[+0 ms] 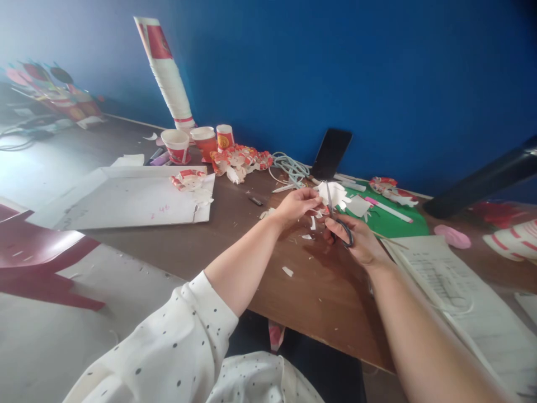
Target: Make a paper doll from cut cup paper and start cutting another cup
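My left hand (298, 206) pinches a white paper cutout (335, 196) with jagged edges over the brown table. In my right hand (354, 238) are dark-handled scissors (347, 234), their blades pointing away from me across the cutout. Fingers of the right hand wrap round the handle loops. Small paper scraps (287, 271) lie on the table below and near both hands. Beyond the cutout, a green sheet (413, 223) carries white paper pieces and a pink-capped marker (390, 209).
A dark phone (332, 154) leans against the blue wall, beside a coiled pale cable (289, 168). Paper cups (176, 146), a tall leaning cup stack (168, 78) and red-white cutouts (240, 162) stand or lie at the back. A white board (142, 201) lies left, printed sheets (451, 280) right.
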A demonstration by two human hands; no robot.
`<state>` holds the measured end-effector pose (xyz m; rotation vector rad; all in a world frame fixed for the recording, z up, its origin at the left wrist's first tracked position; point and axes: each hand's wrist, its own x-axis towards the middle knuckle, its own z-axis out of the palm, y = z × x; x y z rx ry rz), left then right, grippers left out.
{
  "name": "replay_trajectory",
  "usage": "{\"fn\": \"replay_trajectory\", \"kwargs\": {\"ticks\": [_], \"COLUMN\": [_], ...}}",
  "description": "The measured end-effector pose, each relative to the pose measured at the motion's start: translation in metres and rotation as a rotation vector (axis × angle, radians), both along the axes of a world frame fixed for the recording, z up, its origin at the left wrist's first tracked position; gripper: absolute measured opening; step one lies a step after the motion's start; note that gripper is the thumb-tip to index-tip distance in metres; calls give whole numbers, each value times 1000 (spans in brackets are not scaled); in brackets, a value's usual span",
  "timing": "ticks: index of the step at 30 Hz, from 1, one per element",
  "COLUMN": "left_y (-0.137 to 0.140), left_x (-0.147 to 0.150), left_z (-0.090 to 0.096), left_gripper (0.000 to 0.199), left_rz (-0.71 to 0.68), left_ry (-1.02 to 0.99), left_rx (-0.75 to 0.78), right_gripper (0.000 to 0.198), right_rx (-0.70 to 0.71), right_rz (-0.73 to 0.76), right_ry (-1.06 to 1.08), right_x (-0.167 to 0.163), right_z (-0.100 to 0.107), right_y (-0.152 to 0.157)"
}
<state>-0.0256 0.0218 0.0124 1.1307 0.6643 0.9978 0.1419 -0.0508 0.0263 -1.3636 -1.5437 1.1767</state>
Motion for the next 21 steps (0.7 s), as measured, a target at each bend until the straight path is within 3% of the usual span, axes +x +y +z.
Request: {"fn": "replay_trajectory", "kwargs": {"ticks": [9, 21], "left_y": [-1, 2], "left_x": [1, 3], "left_z": [1, -2], "left_gripper": [22, 13], "left_rz": [-5, 98], "left_ry": [-63, -130], "left_rx": [-50, -74], "right_gripper": [36, 35], "right_rx": [-5, -3], "right_rz": [-9, -35], "right_ry": [20, -26], "right_x": [1, -1], "right_z": [-3, -2], "right_y": [1, 2]}}
